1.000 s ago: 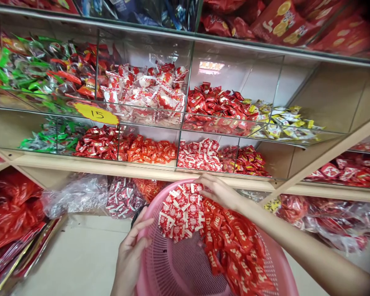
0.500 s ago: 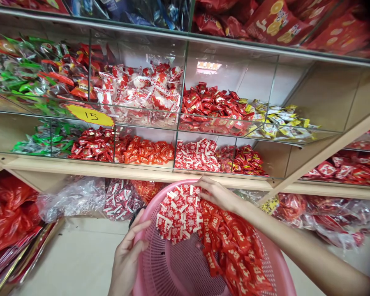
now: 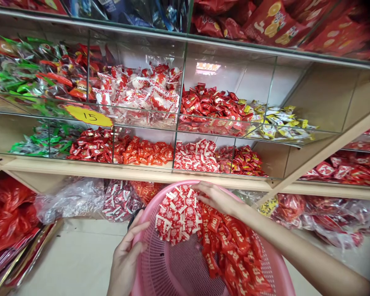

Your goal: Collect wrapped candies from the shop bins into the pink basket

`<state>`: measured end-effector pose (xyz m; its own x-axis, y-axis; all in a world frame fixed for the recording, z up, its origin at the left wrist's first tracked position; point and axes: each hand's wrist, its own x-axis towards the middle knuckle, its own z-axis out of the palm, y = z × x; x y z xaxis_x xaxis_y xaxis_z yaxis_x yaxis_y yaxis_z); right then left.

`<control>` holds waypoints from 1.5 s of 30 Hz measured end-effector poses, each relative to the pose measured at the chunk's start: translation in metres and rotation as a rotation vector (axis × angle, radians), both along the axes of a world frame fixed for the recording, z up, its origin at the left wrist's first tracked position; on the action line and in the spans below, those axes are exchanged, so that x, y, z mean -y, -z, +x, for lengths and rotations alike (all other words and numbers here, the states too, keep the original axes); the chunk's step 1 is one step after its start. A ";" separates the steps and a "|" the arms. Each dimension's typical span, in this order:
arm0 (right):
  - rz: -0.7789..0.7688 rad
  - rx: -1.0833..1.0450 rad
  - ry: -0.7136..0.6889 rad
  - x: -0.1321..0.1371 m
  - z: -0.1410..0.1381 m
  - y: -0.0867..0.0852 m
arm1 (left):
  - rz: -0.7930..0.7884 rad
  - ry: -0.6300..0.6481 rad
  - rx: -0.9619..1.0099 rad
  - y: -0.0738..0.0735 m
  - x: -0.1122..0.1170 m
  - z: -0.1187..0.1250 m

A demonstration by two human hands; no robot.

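Note:
A pink plastic basket (image 3: 154, 263) with perforated walls is tilted below the shelf. My left hand (image 3: 126, 253) grips its left rim, fingers on the outside and thumb towards the inside. Within it, red-and-white wrapped candies (image 3: 179, 216) are heaped at the upper left, and orange-red wrapped candies (image 3: 234, 250) fill the right side. My right hand (image 3: 214, 197) reaches over the right rim into the basket. Its fingers extend over the border between both heaps, touching the red-and-white candies; the undersides of the fingers are hidden.
Glass-fronted shelf compartments hold red-and-white candies (image 3: 197, 156), orange-red candies (image 3: 148, 152) and green-wrapped candies (image 3: 40, 137). A yellow price tag (image 3: 89, 116) reads 15. Beneath the wooden shelf edge (image 3: 80, 167) lie plastic bags (image 3: 70, 199) and a red bag (image 3: 9, 213) on the floor.
My right hand has shifted very slightly left over the heap. The view has moved a little; the left hand keeps its hold on the rim.

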<state>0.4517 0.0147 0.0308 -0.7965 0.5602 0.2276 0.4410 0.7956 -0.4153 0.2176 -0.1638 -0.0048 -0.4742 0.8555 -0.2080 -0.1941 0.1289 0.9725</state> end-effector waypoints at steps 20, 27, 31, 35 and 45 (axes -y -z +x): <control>0.235 0.222 0.198 -0.111 0.001 -0.040 | 0.013 0.040 -0.052 0.008 -0.002 -0.006; 0.160 0.251 0.238 -0.114 -0.003 -0.034 | 0.019 -0.002 -0.002 0.002 0.001 -0.003; 0.160 0.258 0.258 -0.109 0.005 -0.041 | 0.013 -0.025 0.093 -0.002 0.001 0.001; 0.142 0.257 0.235 -0.104 0.011 -0.043 | 0.021 -0.027 0.083 -0.002 0.002 0.002; 0.001 0.151 0.324 -0.096 0.012 -0.037 | 0.034 -0.011 0.078 0.000 0.001 0.004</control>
<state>0.4638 0.1112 0.0683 -0.6025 0.7888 0.1218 0.7266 0.6052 -0.3253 0.2214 -0.1652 -0.0043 -0.4671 0.8575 -0.2159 -0.2707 0.0937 0.9581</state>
